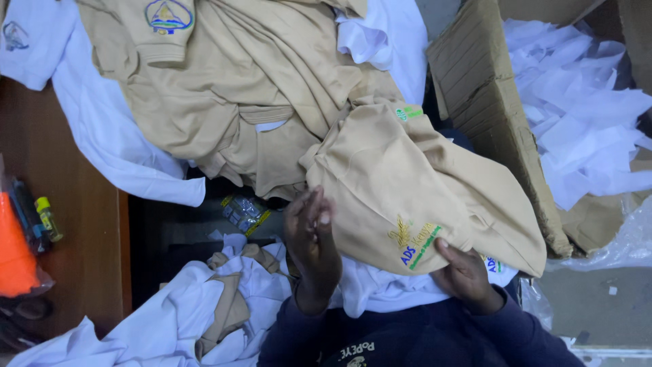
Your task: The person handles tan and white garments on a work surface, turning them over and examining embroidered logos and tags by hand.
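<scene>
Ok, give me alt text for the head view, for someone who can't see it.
A person's right hand grips the lower edge of a tan embroidered shirt, while the left hand is raised beside it with its fingers together. More tan and white garments are heaped behind, beside a cardboard box of white paper scraps.

Two hands [312, 234], one cardboard box [485, 109], one orange cone [15, 251], one small yellow-capped bottle [47, 217]

Brown cardboard box [485, 102] stood open at upper right, filled with white paper. Small clear packet [244, 212] with yellow edge lain at centre-left, below tan garments.
</scene>
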